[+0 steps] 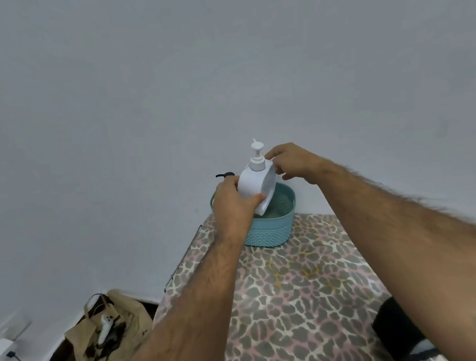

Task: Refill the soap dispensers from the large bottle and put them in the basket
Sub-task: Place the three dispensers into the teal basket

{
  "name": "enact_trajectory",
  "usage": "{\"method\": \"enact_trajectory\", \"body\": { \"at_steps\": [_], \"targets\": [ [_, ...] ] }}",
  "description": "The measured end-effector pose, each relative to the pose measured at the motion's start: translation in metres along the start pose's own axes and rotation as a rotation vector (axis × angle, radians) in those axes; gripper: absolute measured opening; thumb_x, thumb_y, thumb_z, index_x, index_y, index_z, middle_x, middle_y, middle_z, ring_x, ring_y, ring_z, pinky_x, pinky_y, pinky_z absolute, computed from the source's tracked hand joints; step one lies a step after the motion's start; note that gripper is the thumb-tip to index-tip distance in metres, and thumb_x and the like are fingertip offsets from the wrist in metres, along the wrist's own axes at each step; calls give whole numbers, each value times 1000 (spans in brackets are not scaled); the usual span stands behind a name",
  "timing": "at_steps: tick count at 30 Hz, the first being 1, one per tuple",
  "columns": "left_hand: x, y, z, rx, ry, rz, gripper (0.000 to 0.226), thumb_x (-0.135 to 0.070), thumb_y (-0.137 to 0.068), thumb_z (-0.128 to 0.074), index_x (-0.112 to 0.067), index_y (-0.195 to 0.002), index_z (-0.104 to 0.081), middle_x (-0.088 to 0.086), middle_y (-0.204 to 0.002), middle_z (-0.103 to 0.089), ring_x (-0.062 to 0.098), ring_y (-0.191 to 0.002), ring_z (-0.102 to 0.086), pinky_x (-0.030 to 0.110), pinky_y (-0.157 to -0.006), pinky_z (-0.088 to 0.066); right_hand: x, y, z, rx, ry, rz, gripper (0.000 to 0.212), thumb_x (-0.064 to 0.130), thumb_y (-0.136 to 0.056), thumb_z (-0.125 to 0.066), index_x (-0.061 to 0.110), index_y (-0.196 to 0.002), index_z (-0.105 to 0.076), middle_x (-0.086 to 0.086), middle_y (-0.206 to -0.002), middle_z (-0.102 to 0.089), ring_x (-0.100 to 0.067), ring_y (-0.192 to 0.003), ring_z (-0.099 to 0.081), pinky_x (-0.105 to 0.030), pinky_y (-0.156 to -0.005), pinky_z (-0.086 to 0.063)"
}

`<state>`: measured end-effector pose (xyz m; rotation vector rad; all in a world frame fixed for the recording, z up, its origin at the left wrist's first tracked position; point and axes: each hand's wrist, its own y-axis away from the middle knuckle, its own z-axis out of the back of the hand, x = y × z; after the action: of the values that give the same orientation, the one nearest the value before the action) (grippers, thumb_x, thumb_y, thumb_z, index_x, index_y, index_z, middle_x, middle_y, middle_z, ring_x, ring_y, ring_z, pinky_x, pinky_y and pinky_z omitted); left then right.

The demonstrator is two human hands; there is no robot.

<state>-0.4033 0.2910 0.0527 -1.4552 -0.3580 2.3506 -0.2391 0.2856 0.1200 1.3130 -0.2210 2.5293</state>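
White dispenser [256, 182]; teal basket [276, 223]; leopard-print cloth [296, 297], grey-pink; beige bag [112, 334]; black pump [226, 175], possibly another dispenser's.

Two hands, left [231, 207] and right [290, 161], were visible alongside one white dispenser [256, 182], one black pump top [225, 175], one teal basket [274, 229] and one bag [109, 335].

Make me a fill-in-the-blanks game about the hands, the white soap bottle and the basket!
1. The white soap dispenser is held by ____ hands.
2. The basket under it is colored ____.
3. The basket stands on a cloth with a ____ print.
4. The left hand holds the dispenser's lower part, and the right hand holds it near the ____.

Missing words: two; teal; leopard; top
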Motion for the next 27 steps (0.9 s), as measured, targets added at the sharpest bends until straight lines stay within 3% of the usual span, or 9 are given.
{"method": "enact_trajectory", "body": {
  "at_steps": [7,10,14,20,27],
  "targets": [
    [16,-11,-16,-1,-108,36,55,-34,-68,-87,-17,-112,-59,-3,-105,-65,12,-88,-58,24,-68,-42,-17,-30,-21,30,-16,-6,38,-4,-88,-36,2,-110,-66,-5,-82,-55,-19,-75,-47,-31,-66,-42],
    [19,-15,-19,-30,-271,36,57,-47,-66,-85,-19,-110,-60,-3,-105,-67,20,-97,-60,37,-74,-52,-24,-35,-30,48,-27,-8,39,-7,-86,-36,-3,-110,-66,-5,-71,-51,-16,-61,-41,-26,-55,-35],
    [24,-16,-21,-5,-477,49,58,-55,-68,-81,-18,-107,-60,0,-107,-66,24,-105,-56,39,-80,-47,-36,-39,-42,81,-1,-7,39,-6,-86,-38,0,-111,-67,-2,-76,-55,-14,-66,-47,-25,-61,-40],
    [30,-17,-24,18,-585,65,67,-57,-66,-81,-18,-114,-57,6,-116,-59,25,-110,-53,39,-88,-46,-49,-44,-56,99,14,12,36,-3,-88,-39,-2,-112,-66,1,-77,-53,-10,-67,-43,-25,-62,-35],
    [32,-25,-24,103,-638,61,76,-61,-62,-83,-20,-117,-51,2,-114,-64,24,-105,-60,38,-82,-45,-62,-45,-63,115,11,58,34,2,-90,-47,6,-116,-68,-8,-112,-67,-17,-91,-56,-28,-78,-45]
  ]
}}
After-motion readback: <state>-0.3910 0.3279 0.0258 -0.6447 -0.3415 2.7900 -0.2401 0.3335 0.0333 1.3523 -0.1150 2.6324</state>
